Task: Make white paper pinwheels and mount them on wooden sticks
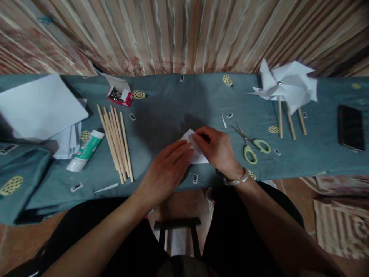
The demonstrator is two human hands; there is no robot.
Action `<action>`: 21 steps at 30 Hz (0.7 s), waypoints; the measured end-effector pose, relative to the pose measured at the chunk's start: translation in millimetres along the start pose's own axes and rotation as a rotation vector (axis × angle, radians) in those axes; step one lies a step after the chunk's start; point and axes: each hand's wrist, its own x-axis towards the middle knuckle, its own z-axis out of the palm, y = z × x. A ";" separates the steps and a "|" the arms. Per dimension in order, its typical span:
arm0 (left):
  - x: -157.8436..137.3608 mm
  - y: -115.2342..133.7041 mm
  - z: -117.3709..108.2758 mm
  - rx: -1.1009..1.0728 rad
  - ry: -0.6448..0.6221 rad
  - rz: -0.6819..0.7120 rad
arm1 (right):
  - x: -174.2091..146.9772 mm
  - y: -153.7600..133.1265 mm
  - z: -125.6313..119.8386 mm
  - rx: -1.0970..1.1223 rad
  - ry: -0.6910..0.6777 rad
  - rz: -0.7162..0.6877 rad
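A small white piece of paper lies on the cloth in front of me, its upper corner pointing away. My left hand rests on its left side, fingers stretched out flat; the thumb is hidden. With curled fingers and thumb, my right hand pinches the paper at its upper right; a silver bracelet is on that wrist. Just right of this hand lie scissors with light green handles, blades apart. A thin white paper strip lies near their tips.
On the left are several wooden sticks, a green-and-white tube, white paper sheets and a red box of small metal pieces. White paper pinwheels on sticks lie at right, near a dark phone.
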 end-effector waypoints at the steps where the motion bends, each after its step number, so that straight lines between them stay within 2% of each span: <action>1: -5.7 7.4 5.1 0.048 -0.042 0.046 | -0.3 3.1 0.6 -0.023 0.022 -0.043; 4: -19.7 23.6 19.1 0.157 -0.166 0.080 | -2.1 12.4 2.9 -0.061 0.061 -0.141; 7: -25.7 27.9 25.5 0.191 -0.240 0.054 | -3.3 18.6 5.8 -0.073 0.066 -0.181; 21: -27.0 29.5 30.2 0.321 -0.308 0.052 | -2.3 23.6 12.8 -0.089 0.080 -0.275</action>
